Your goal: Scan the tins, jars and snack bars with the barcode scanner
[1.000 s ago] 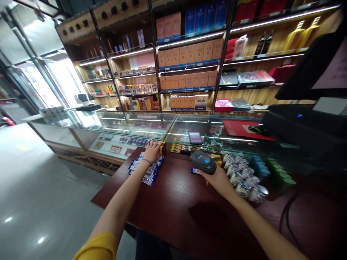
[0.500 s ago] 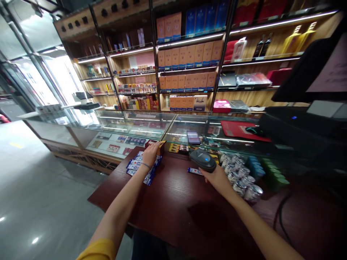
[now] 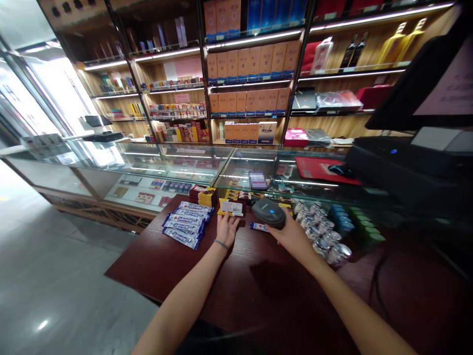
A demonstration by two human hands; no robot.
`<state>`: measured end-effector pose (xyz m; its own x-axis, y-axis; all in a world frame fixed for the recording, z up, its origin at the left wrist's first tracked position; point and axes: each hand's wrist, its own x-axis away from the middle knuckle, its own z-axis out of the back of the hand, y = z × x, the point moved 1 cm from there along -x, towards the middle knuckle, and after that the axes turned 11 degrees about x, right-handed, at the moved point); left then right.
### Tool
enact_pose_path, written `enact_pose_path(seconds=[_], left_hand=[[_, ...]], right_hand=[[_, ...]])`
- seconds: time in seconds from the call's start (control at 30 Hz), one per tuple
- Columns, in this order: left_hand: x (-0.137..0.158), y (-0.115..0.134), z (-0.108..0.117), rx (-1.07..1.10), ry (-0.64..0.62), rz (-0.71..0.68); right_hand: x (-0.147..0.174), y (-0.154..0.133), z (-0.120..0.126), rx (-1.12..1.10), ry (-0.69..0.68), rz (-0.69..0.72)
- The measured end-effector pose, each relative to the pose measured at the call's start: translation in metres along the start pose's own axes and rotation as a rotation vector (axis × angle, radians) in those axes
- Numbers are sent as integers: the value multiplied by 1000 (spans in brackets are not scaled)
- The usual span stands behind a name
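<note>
My left hand (image 3: pixel 226 231) grips a small flat yellow and dark red packet (image 3: pixel 232 207), its white printed label facing up. In my right hand (image 3: pixel 295 241) is a black barcode scanner (image 3: pixel 269 213) with a blue light, its head close to the packet's right side. A single blue-and-white wrapped bar (image 3: pixel 257 226) lies just under the scanner, partly covered by it. Left of my left hand, several blue-and-white wrapped bars (image 3: pixel 185 224) lie fanned out on the dark red-brown table (image 3: pixel 229 281). Behind them stands a stack of yellow and dark red packets (image 3: pixel 203 195).
Several silver-topped cans (image 3: pixel 321 227) stand right of my right hand, beside blue (image 3: pixel 340 220) and green (image 3: pixel 364 224) containers. A glass display counter (image 3: pixel 177 162) runs behind the table. A dark monitor (image 3: pixel 414 84) looms at the right, and a black cable hangs near the table's right side.
My left hand has moved right from the stack, bringing one yellow and dark red packet in front of the scanner. The view has shifted slightly; my right hand still holds the scanner.
</note>
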<state>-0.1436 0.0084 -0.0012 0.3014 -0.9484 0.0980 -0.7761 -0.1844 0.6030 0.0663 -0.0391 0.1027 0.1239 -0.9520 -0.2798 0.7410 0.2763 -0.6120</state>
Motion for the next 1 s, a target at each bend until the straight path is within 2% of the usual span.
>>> enact_pose_path(seconds=[0.17, 0.33, 0.5, 0.63, 0.8, 1.0], left_hand=[[-1, -1, -1, 108, 43, 54], [-1, -2, -4, 199, 69, 48], [-2, -2, -2, 213, 64, 58], [-3, -1, 0, 159, 8, 45], [-1, -1, -2, 14, -77, -31], [8, -8, -11, -245, -120, -83]], right_hand=[[3, -1, -11, 230, -191, -11], [2, -1, -11, 356, -244, -1], [1, 1, -8, 269, -175, 6], [-1, -1, 4, 166, -123, -3], [-11, 4, 35, 85, -29, -47], [-20, 25, 77, -63, 99, -78]])
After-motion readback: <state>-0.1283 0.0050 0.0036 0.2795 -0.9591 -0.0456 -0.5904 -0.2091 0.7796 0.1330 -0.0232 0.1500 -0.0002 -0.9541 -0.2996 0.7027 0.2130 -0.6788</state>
